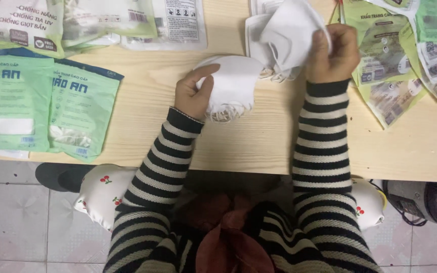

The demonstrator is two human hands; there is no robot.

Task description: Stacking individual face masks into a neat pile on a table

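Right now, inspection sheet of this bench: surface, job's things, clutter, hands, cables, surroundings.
Surface: light wooden table, bare in the middle.
Job's things: white mask stack under left hand; single white mask in right hand.
Clutter: green packets at left; opened green packets at right.
Hands: left hand grips the stack; right hand pinches the mask.
Cables: nothing seen.
Surroundings: tiled floor; dark helmet lower right.

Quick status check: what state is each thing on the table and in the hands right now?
Left hand: closed on a stack of white masks.
Stack of white masks: folded flat, resting on the wooden table, ear loops hanging at its lower edge.
Right hand: pinching a single white mask.
Single white mask: lifted, partly unfolded.
Green packets: lying flat, left side.
Yellow-green packets: overlapping, right side.
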